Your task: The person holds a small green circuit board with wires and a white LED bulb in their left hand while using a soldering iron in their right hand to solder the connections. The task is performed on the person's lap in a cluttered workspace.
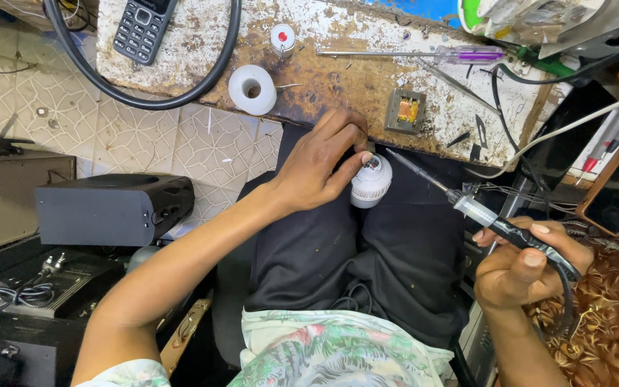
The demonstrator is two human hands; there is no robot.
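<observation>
My left hand (320, 163) grips a small white bulb housing (371, 180) with a metal base, held against the front edge of the worn workbench (345, 82), above my lap. My right hand (521, 265) holds a soldering iron (496, 223) by its black handle. The iron's thin metal tip points up and left, close to the top of the bulb housing, a short gap away. A black cord runs from the iron's handle down past my right wrist.
On the bench lie a white tape roll (252, 89), a small red-capped bottle (282, 39), a purple-handled screwdriver (424, 54), a small transformer (405, 110), a keypad phone (143, 27) and a black cable loop. A black box (112, 209) sits on the floor at left.
</observation>
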